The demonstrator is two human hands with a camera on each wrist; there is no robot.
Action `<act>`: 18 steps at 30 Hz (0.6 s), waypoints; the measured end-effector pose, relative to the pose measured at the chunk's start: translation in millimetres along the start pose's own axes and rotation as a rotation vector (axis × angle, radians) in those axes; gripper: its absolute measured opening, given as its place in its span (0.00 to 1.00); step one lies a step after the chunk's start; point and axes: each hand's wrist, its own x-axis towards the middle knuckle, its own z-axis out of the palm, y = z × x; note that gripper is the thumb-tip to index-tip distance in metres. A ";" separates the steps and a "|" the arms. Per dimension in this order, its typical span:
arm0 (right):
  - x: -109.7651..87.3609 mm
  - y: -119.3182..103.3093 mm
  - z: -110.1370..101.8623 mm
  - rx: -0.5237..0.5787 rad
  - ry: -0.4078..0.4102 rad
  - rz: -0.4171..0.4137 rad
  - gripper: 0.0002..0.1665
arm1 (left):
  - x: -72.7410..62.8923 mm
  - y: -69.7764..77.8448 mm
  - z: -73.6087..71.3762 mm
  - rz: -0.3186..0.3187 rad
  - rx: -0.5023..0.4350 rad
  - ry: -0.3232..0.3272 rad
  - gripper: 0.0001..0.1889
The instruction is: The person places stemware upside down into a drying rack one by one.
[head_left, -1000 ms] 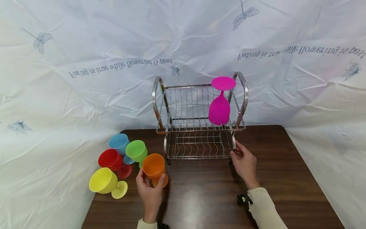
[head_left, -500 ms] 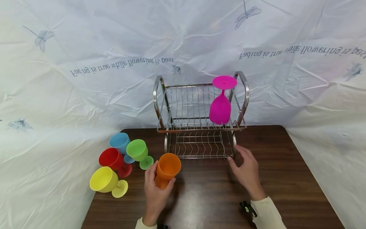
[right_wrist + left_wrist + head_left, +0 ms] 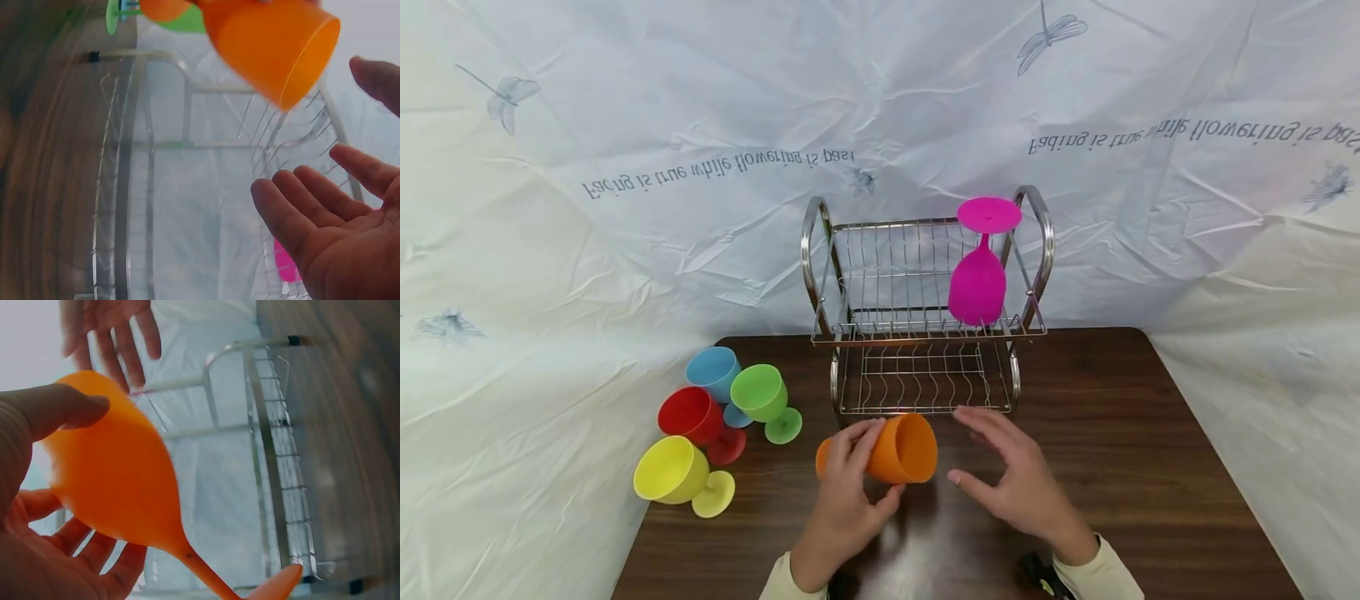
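My left hand (image 3: 847, 504) grips an orange goblet (image 3: 904, 450) by its bowl, thumb on one side and fingers on the other. The goblet is tipped on its side above the table, mouth to the right and foot to the left. In the left wrist view the orange bowl (image 3: 125, 469) and its thin stem show clearly. Just right of the goblet's mouth is my right hand (image 3: 1022, 483), fingers spread and apart from it. A magenta goblet (image 3: 977, 287) stands upside down on the upper right of a two-tier metal dish rack (image 3: 925, 410).
At the left of the table stand a yellow goblet (image 3: 670, 471), a red goblet (image 3: 688, 415), a blue goblet (image 3: 713, 373) and a green goblet (image 3: 760, 393), mouths up and tilted. A white printed sheet (image 3: 625, 275) hangs behind the brown table (image 3: 1150, 467).
The left hand has lifted the orange goblet, carried it right and tipped it sideways. My right hand has left the rack's right side and come in toward the goblet.
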 end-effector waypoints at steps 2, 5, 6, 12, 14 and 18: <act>0.3 -5.8 1.7 0.004 -0.035 -0.007 0.49 | 3.3 4.0 0.5 0.051 0.029 -0.028 0.51; 0.0 -11.1 4.8 0.010 -0.081 -0.009 0.53 | 8.0 10.6 -0.6 0.111 0.087 -0.064 0.52; -0.1 -12.2 6.1 0.010 -0.092 -0.015 0.55 | 9.4 12.9 -1.4 0.124 0.110 -0.080 0.52; -2.4 -16.6 13.4 0.036 -0.117 -0.038 0.57 | 16.0 25.4 -5.5 0.161 0.195 -0.184 0.49; -2.7 -18.0 14.5 0.045 -0.115 -0.031 0.56 | 17.1 27.5 -5.9 0.168 0.201 -0.200 0.49; -2.9 -20.6 13.5 0.051 -0.115 0.001 0.54 | 17.8 29.4 -6.5 0.167 0.202 -0.217 0.49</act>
